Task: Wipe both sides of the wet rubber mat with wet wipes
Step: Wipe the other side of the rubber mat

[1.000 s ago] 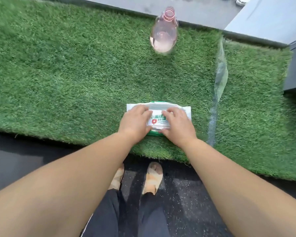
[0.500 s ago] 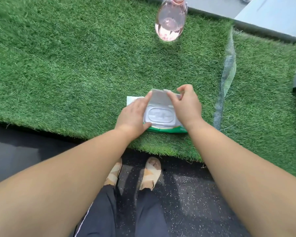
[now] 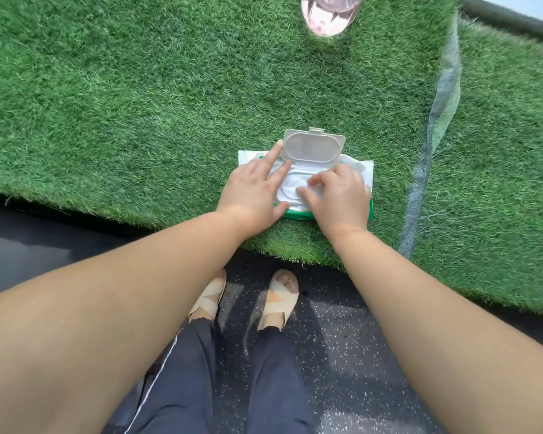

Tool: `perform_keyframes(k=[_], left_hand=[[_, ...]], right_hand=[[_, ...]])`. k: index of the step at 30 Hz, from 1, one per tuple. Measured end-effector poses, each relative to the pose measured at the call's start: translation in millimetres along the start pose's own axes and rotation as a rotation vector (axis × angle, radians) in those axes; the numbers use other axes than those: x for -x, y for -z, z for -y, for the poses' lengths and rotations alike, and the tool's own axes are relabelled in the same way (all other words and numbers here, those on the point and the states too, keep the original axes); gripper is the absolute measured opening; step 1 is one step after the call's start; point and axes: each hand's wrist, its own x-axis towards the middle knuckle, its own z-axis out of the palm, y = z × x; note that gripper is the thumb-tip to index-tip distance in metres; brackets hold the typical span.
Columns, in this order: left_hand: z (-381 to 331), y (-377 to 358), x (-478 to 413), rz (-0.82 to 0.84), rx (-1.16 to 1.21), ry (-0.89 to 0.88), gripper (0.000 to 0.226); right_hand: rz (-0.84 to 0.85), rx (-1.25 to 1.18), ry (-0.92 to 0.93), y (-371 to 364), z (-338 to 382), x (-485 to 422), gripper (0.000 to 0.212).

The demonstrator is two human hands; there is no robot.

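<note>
The pack (image 3: 366,175) is laid on the turf (image 3: 138,104) near its edge, lid (image 3: 312,148) open; no wiping is begun. It is pressed by the left hand (image 3: 251,192), fingers straight. The right hand (image 3: 339,198) is curled at the opening; whether a wipe is pinched cannot be told, nor whether the turf is the mat

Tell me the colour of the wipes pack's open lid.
The lid is white, best seen in the head view.
</note>
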Motion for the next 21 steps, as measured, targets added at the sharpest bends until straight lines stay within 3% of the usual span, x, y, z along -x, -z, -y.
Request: perform_keyframes(k=[3,6,8,12,15,17,19,21], left_hand=[[-0.6,-2.5,2.3,-0.005,0.033,0.013,0.072],[0.2,-4.0,4.5,-0.008,0.055,0.022,0.072],[1.1,-3.9,5.2,-0.005,0.064,0.023,0.072],[1.9,-2.4,5.4,-0.009,0.086,0.022,0.072],[1.7,-1.3,5.7,-0.007,0.100,0.024,0.070],[2.2,-0.4,5.7,-0.006,0.107,0.023,0.070],[2.4,0.2,5.6,-0.003,0.120,0.026,0.070],[2.0,0.4,5.6,0.002,0.140,0.037,0.071]], right_hand=[[0.028,-0.007,-0.023,1.5,6.4,-3.3,0.019],[0.039,0.010,0.136,8.6,6.0,-1.9,0.014],[0.022,-0.167,0.222,14.1,4.1,0.7,0.011],[0.044,-0.570,-0.023,25.3,-0.8,-0.6,0.012],[0.226,-0.428,0.098,27.3,1.1,-1.9,0.033],[0.210,-0.278,0.204,25.6,3.5,-4.7,0.025],[0.148,-0.455,0.089,28.3,4.5,-6.9,0.010],[0.064,-0.848,-0.174,37.1,3.5,-10.5,0.008]])
